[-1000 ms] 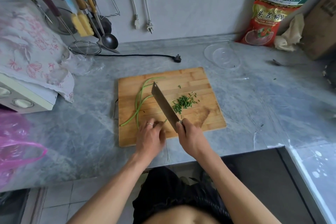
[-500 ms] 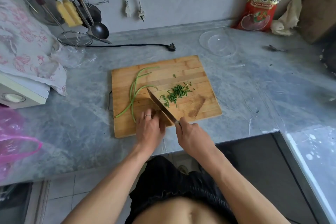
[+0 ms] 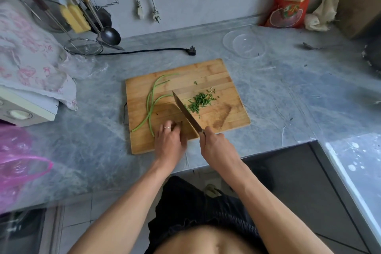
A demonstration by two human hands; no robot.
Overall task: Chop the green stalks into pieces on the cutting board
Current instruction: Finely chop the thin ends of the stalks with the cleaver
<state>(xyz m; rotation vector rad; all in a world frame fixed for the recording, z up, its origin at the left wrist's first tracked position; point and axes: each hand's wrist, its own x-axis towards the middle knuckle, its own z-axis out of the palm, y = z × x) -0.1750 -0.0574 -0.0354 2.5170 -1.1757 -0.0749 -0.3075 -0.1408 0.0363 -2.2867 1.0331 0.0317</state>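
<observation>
Head view. Rectangular bamboo cutting board (image 3: 206, 72) lies on grey marble counter (image 3: 278, 93). Long thin green stalks (image 3: 151, 101) curve across board's left half, uncut; their near ends reach left hand (image 3: 170, 140). Left hand, ring on one finger, fingers curled down on the board beside the blade; what they pin is hidden. Right hand (image 3: 215, 146) grips handle of broad steel cleaver (image 3: 185, 112), blade angled across board. Heap of small chopped green pieces (image 3: 199, 101) just right of blade.
</observation>
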